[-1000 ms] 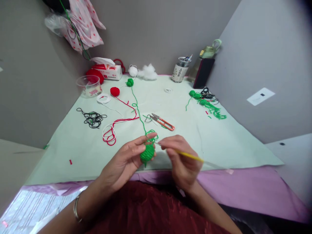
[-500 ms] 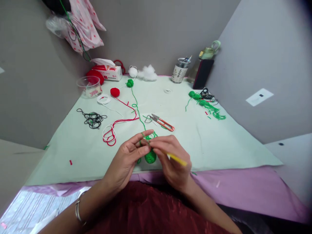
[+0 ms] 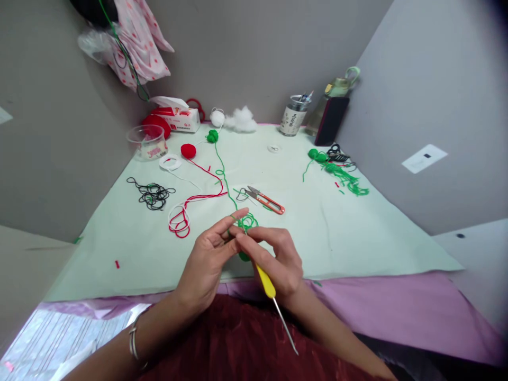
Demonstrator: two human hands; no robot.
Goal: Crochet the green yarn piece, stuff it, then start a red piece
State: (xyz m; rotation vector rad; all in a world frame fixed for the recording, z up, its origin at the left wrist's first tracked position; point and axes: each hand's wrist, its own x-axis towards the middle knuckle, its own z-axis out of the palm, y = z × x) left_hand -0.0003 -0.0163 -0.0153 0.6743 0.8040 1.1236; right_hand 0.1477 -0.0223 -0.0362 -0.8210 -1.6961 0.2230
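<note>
My right hand (image 3: 278, 259) grips a yellow-handled crochet hook (image 3: 266, 281), its metal rear end pointing down toward my lap. The hook's front tip meets the green work at the fingertips of my left hand (image 3: 210, 254). That hand pinches a green crocheted piece (image 3: 244, 256), mostly hidden behind my fingers. Green yarn (image 3: 227, 185) is looped round my left fingers and runs back to a small green ball (image 3: 212, 136). Loose green loops (image 3: 249, 219) lie just beyond my fingertips. Past them rest orange-handled thread snips (image 3: 265, 200).
Left on the table are tangled black cord (image 3: 153, 196), a red yarn ball (image 3: 188, 151) and a clear tub (image 3: 148, 143). A tissue box (image 3: 180, 119), white stuffing (image 3: 242, 119), a pen cup (image 3: 293, 116) and a phone (image 3: 331, 120) stand behind. Green yarn pieces (image 3: 345, 177) lie right.
My right hand has turned, so the hook now points down toward my lap with its rear metal end showing. The green piece is more covered by my fingers.
</note>
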